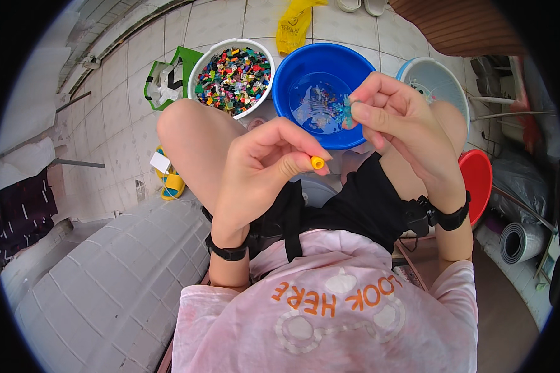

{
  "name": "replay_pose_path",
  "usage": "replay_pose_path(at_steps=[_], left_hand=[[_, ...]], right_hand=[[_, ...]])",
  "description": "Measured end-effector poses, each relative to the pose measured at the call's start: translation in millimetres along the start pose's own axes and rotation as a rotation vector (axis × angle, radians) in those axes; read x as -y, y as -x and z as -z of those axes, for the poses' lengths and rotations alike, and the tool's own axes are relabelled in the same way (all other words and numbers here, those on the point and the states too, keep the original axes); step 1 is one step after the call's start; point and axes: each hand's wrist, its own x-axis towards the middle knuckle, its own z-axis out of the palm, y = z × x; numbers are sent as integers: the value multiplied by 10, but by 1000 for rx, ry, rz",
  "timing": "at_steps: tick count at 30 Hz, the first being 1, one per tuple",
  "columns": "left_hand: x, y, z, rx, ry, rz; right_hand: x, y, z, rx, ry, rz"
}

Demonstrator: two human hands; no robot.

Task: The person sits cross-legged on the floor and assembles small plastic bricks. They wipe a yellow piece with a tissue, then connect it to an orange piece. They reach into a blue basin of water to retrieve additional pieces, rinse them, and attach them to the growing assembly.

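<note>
Between the thumb and fingertips of my left hand (258, 165) is a small yellow tubular toy piece (317, 163), its round hollow end facing up. My right hand (399, 118), raised a little higher and to the right, pinches a small spiky teal toy piece (344, 110). That hand is over the right edge of a blue basin (284, 81), which holds water with many tiny coloured pieces at the bottom. The two pieces are apart. Left of the blue basin stands a white basin (193, 79) heaped with mixed toy bricks (236, 79).
A pale basin (448, 84) stands right of the blue one, and a red basin (481, 186) is beside my right wrist. A green-sided container (184, 62), yellow plastic bag (294, 28) and yellow slippers (173, 185) lie around on the tiles. A rolled mat (522, 241) is far right.
</note>
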Motion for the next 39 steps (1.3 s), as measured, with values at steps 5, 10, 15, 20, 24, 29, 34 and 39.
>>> replay_pose_path(at_steps=[5, 10, 15, 20, 24, 29, 34, 39], left_hand=[[-17, 263, 260, -246, -133, 95], [89, 557, 530, -416, -111, 177], [223, 676, 714, -528, -129, 184], [248, 667, 879, -531, -149, 229], [265, 635, 957, -527, -132, 247], [403, 582, 993, -503, -155, 288], [663, 444, 918, -487, -151, 353], [946, 216, 828, -466, -185, 411]], right_hand=[[-586, -687, -78, -96, 126, -99], [-1270, -1384, -165, -156, 39, -318], [-1579, -1801, -264, -106, -238, -380], [-1699, -2089, -424, -76, -90, -310], [-1798, -2102, -285, -202, 169, -381], [-1987, -1899, 382, -427, 65, -380], [-2353, -1709, 1207, -654, -64, -511], [-2876, -1647, 1631, -686, 42, -751]])
